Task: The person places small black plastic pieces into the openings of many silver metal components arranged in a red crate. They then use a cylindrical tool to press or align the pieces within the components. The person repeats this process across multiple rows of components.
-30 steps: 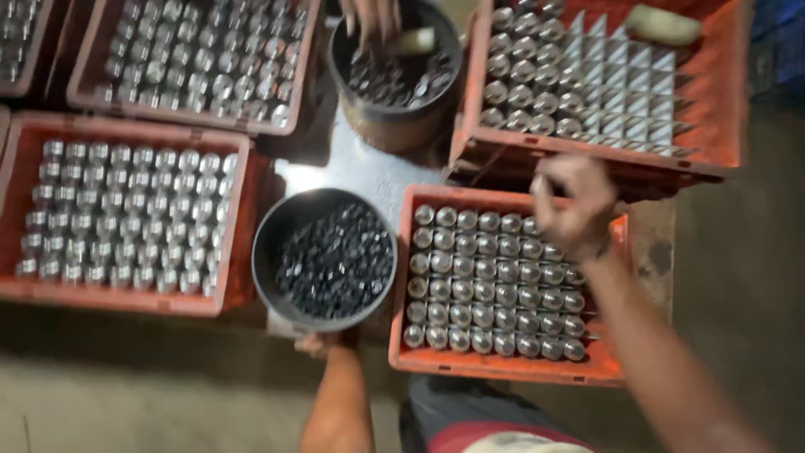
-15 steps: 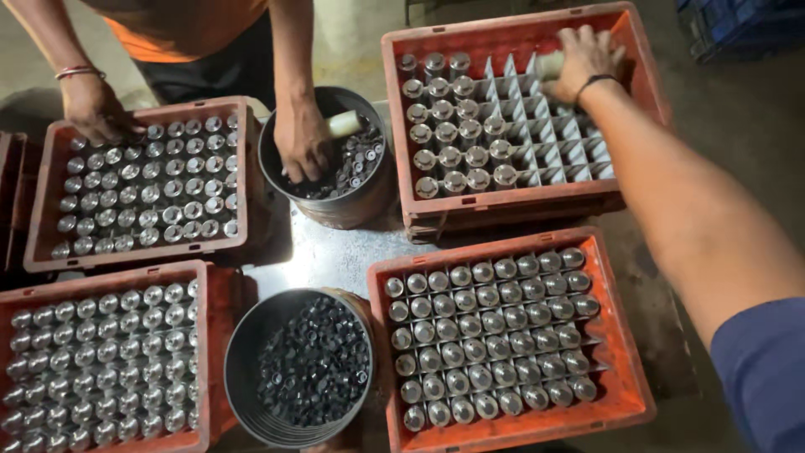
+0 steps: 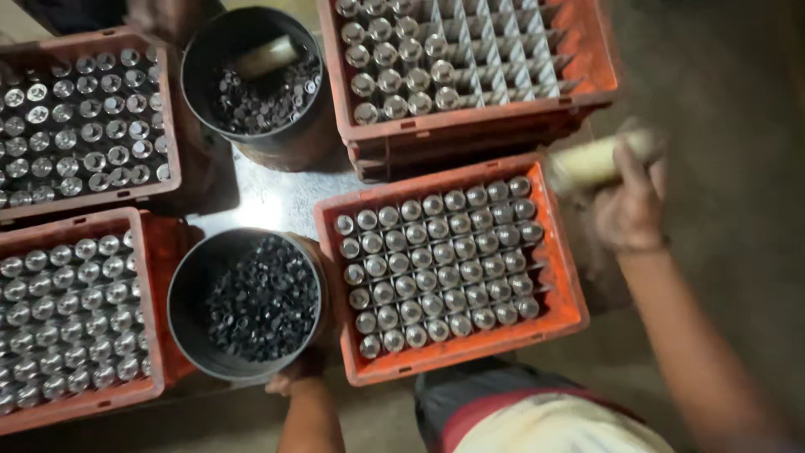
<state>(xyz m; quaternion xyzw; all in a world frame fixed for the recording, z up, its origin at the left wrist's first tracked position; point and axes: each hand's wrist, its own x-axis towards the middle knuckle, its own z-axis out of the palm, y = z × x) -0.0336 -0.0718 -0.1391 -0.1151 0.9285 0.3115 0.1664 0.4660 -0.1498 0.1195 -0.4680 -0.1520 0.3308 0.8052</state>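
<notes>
My right hand is blurred beside the right rim of the near orange crate and grips a pale cylindrical stick. That crate is full of silver-capped bottles. My left hand holds the near edge of a dark round bucket filled with small black caps. The bucket stands just left of the full crate.
A half-filled orange crate sits behind. A second dark bucket with caps and a pale stick stands at the back. Two more orange crates of bottles lie at left. Another person is at the top left.
My right hand has come back from the far crate to the near crate's right side, carrying the pale stick. The view has shifted toward me; my left hand shows on the bucket.
</notes>
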